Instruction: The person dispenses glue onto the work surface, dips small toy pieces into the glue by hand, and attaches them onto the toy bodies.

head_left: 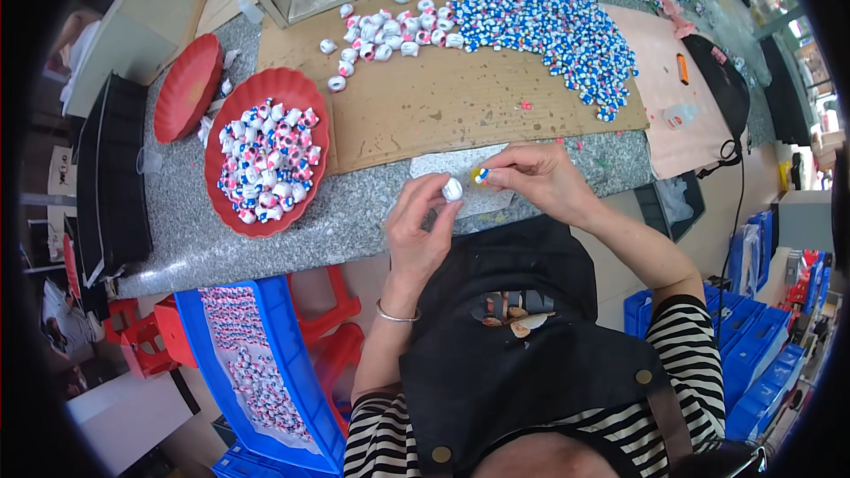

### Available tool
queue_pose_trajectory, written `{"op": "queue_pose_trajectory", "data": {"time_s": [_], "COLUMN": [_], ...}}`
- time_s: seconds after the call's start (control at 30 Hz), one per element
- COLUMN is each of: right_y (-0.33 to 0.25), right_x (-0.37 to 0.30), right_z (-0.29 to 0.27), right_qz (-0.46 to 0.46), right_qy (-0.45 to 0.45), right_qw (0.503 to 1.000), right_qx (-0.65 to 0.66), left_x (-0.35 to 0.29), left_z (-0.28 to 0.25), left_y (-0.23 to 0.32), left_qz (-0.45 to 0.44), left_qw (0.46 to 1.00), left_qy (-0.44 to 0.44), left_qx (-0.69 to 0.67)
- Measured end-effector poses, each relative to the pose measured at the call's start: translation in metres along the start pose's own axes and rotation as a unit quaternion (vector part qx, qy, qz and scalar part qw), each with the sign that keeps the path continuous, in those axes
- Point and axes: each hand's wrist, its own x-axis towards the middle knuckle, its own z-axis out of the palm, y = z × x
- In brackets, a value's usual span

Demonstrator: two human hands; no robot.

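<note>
Between the thumb and fingers of my left hand [416, 223] is a small white rounded piece [452, 189]. My right hand [542, 179] pinches a smaller blue, white and yellow piece [481, 176] just to the right of it, with a narrow gap between the two. Both hands are over a pale speckled sheet [485, 204] at the counter's near edge. Beyond them, on a brown cardboard sheet [390, 115], lie a loose group of white and pink pieces [386, 34] and a large heap of small blue and white pieces [544, 22].
To the left stands a red scalloped bowl [212, 170] filled with white, pink and blue pieces. Another red bowl [188, 88] sits behind it. An orange lighter-like object [683, 69] rests on pink paper [660, 137]. Below the counter is a blue crate [197, 336] of pieces beside red stools [341, 305].
</note>
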Motion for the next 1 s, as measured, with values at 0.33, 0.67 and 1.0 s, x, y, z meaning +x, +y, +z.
{"op": "queue_pose_trajectory", "data": {"time_s": [0.33,0.67,1.0], "right_y": [-0.018,-0.01,0.045], "right_x": [-0.012,0.012,0.094], "right_z": [-0.008,-0.012,-0.117], "right_qz": [-0.242,-0.167,-0.228], "right_qy": [-0.026,-0.087,0.167], "right_qw": [0.963,0.98,0.894], "right_qx": [-0.117,-0.061,-0.349], "left_x": [0.019,0.032,0.099], "left_z": [-0.01,-0.028,-0.14], "left_y": [0.025,0.033,0.038], "left_qz": [-0.1,-0.144,0.146], "left_qw": [0.952,0.969,0.881], "left_qy": [-0.231,-0.178,0.125], "left_qx": [-0.172,-0.089,0.432]}}
